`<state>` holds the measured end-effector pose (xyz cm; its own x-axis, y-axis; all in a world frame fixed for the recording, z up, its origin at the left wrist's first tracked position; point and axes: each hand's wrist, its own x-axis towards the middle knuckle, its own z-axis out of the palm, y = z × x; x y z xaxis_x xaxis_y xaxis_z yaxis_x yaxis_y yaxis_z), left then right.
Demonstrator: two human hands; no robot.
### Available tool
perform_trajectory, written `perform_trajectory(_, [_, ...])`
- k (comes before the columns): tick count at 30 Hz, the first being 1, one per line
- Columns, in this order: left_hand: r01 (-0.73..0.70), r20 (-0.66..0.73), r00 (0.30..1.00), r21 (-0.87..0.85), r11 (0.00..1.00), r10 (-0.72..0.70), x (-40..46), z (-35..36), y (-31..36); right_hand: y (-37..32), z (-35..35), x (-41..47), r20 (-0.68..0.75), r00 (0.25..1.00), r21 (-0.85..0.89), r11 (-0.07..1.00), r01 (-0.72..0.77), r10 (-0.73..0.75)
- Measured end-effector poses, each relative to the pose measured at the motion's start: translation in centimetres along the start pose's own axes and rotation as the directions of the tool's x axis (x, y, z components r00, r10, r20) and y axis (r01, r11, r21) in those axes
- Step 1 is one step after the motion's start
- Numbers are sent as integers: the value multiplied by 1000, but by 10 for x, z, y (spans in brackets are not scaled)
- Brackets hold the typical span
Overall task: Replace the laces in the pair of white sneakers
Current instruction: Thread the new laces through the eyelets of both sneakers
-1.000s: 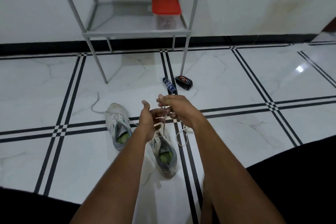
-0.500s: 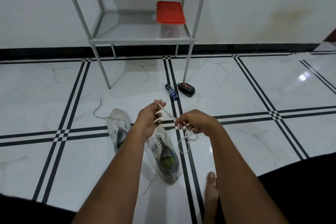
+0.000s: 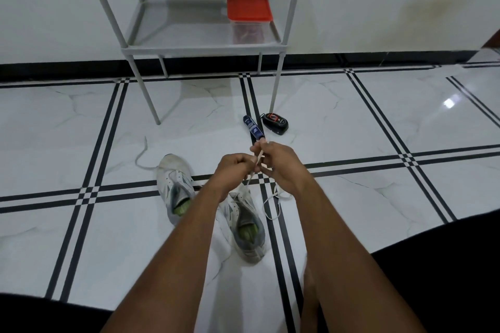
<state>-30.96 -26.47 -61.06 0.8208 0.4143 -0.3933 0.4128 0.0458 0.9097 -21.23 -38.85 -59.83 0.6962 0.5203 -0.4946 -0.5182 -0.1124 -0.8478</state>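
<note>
White lace [image 3: 259,157] runs taut between both hands, held up above the nearer sneaker [image 3: 244,227] so the cord can be drawn through its eyelets without snagging. The left hand [image 3: 234,167] is curled into a fist around the lace, and the right hand [image 3: 278,162] pinches the upper stretch between thumb and fingertips; the two sit almost touching, probably so one can anchor the cord while the other pulls. From the right hand a slack loop drops to the floor [image 3: 378,197] at about 4 o'clock of the sneaker's toe.

The second sneaker [image 3: 174,189] lies just beside the first, at its 10 o'clock, with its own lace trailing loose toward 11 o'clock, which suggests it waits its turn. A blue packet [image 3: 253,128] and a black object [image 3: 276,123] lie near each other at 12 o'clock of the hands, within reach, and a red-lidded box [image 3: 249,4] stands on the shelf [image 3: 176,30] beyond.

Both forearms hide the nearer sneaker's eyelets, so I cannot tell how far the lacing has gone, nor whether this lace is old or new. The black object's purpose is unclear.
</note>
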Motion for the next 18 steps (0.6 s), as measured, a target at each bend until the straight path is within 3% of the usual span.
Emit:
perform_trajectory(3, [-8,-129,992,1,1000,8,4,-1,-11,8,-3,6,-166,982,65,993,99,-87])
perform_trajectory(5, [45,-257,966,268,962,27,6,-6,-28,12,-8,6,-271,950,-105,986,131,-155])
perform_trajectory(6, [96,-260,966,419,903,18,6,-9,-38,15,-11,5,-296,936,-196,971,134,-189])
perform_trajectory(8, [173,-168,981,558,812,-93,4,-15,-64,25,-14,6,-288,924,-333,931,147,-249])
perform_trajectory(10, [207,-66,977,540,816,-204,-6,-17,-84,37,-14,7,-234,926,-456,875,165,-297])
perform_trajectory(18, [200,-68,979,209,957,-190,-16,-23,-116,74,-3,6,-118,960,-569,810,142,-252])
